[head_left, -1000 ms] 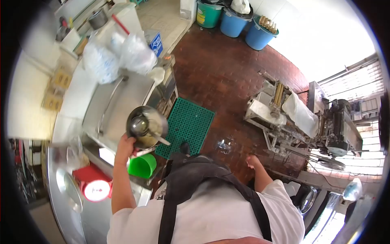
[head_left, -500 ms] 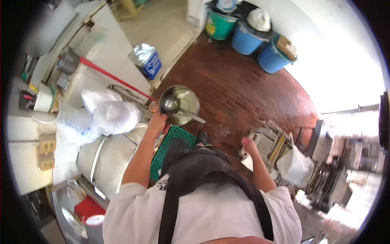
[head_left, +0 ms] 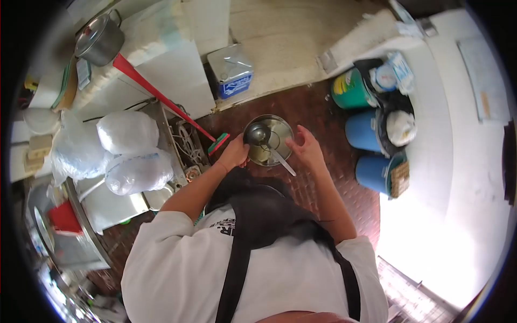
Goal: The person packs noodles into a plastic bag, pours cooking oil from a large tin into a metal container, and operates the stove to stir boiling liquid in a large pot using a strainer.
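The brick floor [head_left: 320,116] runs under everything in the middle, with a green bin [head_left: 349,89] and two blue bins [head_left: 363,131] lined up along the wall at right. A red-handled broom [head_left: 156,91] slants down from near a lidded pot [head_left: 101,40] at upper left. Plastic bags [head_left: 128,132] bulge at left; a tin [head_left: 231,70] stands beyond the broom. Centrally, over the floor, is the metal bowl [head_left: 283,134], and in it the ladle [head_left: 259,134], its handle crossing the near rim. The left hand [head_left: 235,152] has its fingers closed on the bowl's left edge. The right hand [head_left: 308,148] is partly open at the opposite edge, fingers loosely curled; contact there cannot be told.
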A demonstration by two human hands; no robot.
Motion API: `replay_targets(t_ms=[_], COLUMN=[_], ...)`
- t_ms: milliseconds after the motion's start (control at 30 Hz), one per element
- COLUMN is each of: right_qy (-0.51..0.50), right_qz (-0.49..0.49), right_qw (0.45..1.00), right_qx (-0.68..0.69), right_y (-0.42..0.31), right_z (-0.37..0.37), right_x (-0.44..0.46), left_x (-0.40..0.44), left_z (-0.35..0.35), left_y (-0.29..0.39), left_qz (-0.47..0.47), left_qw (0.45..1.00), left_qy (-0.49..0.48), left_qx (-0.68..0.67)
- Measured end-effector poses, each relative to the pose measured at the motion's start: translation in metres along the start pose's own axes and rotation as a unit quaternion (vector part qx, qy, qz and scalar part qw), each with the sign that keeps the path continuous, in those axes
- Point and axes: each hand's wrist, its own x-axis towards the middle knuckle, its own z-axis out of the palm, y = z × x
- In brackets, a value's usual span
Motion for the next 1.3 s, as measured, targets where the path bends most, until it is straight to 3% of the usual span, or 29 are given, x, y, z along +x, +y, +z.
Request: replay_targets(t_ms=[67,167,433,533,567,667,700,833,900,1067,1300], right_qy=[0.005,-0.112,-0.244,-0.271,-0.279,-0.307,-0.315,-0.336,-0.363,-0.481,-0.438], right_qz=[-0.011,0.032,-0.094,-0.123,-0.138,-0.170,-0.172,-0.181,-0.173,-0.144,-0.180], right_qw=[0.999,0.992,0.964,0.954,0.950,0.936,0.933,0.924,0.915,0.863,0.872], right_qx=[-0.045,0.038,0.043,0.036,0.030,0.026,0.021,-0.029,-0.036,-0.048,-0.123], right_y=[0.009,0.009,0.022,0.011,0.011,-0.010,-0.016,-0.033,-0.039,-0.057,-0.054], right_z=[0.003,-0.012,0.010,0.025,0.030,0.039,0.044,0.059,0.072,0.097,0.161], right_x=[0.033,0.093,0.235,0.272,0.281,0.289,0.288,0.281,0.285,0.295,0.392], left_x=[0.023,0.054,0.118,0.113,0.114,0.122,0.116,0.107,0.095,0.097,0.124], left_z=[0.000,0.000,0.014,0.022,0.032,0.053,0.055,0.065,0.057,0.046,0.032], left_y=[0.014,0.029,-0.004,0.021,0.013,-0.011,-0.016,-0.026,-0.026,-0.052,-0.114], left_qz=[-0.002,0.010,0.009,-0.084,-0.095,-0.087,-0.047,-0.014,-0.002,-0.004,-0.011], left_qw=[0.999,0.996,0.958,0.912,0.895,0.867,0.848,0.771,0.744,0.742,0.676], left_qy=[0.027,0.079,0.287,0.308,0.330,0.331,0.282,0.336,0.337,0.366,0.458], left_qx=[-0.022,-0.033,-0.017,-0.258,-0.285,-0.363,-0.446,-0.540,-0.576,-0.561,-0.577])
